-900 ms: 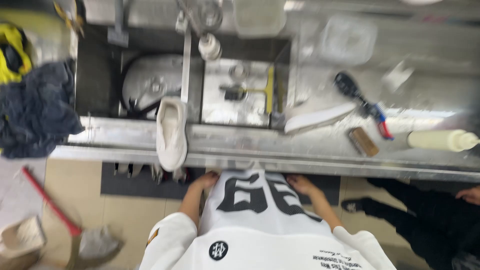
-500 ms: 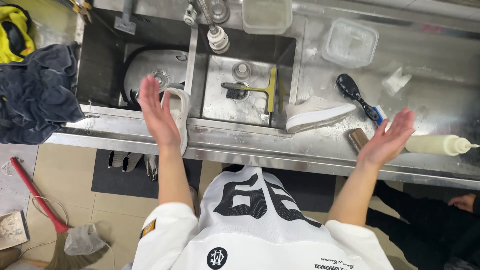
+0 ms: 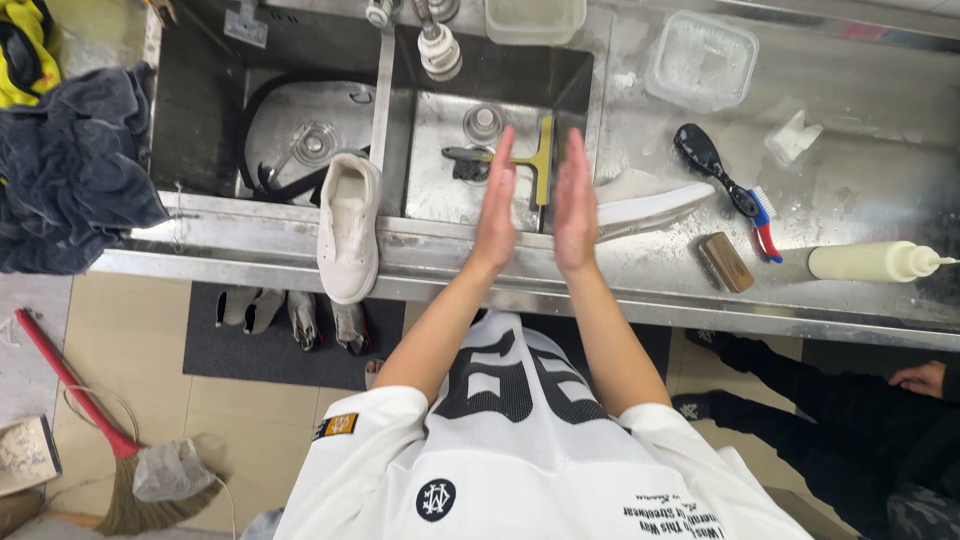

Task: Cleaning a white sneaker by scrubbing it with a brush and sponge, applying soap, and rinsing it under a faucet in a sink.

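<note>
Nearest the camera, both bare forearms rise from a white mesh jersey with dark numerals. The left hand (image 3: 497,205) and right hand (image 3: 574,205) stand flat and open, palms facing each other with a narrow gap between, fingers straight and pointing far; neither holds anything. They hover over the near rim of the steel desk (image 3: 850,290), a dull, scratched metal surface.

Just left of the left hand a white sneaker (image 3: 348,226) lies across the rim, sole down, its smooth opening facing up. Just right of the right hand a second white sneaker (image 3: 640,200) lies on its side, partly hidden behind the hand. Further right sit a small brown wooden block (image 3: 725,262), a black brush (image 3: 712,166), a toothbrush with a red and blue handle (image 3: 764,222), and a cream squeeze bottle (image 3: 872,262) lying down.

Beyond the hands, the right sink basin (image 3: 440,190) holds a yellow-bladed squeegee (image 3: 538,160); its dark handle is half hidden. The left basin holds a looped black hose (image 3: 262,160). A crumpled dark cloth (image 3: 70,175) hangs at far left. At the far edge, two clear plastic tubs (image 3: 700,62) look frosted; their contents cannot be made out.
</note>
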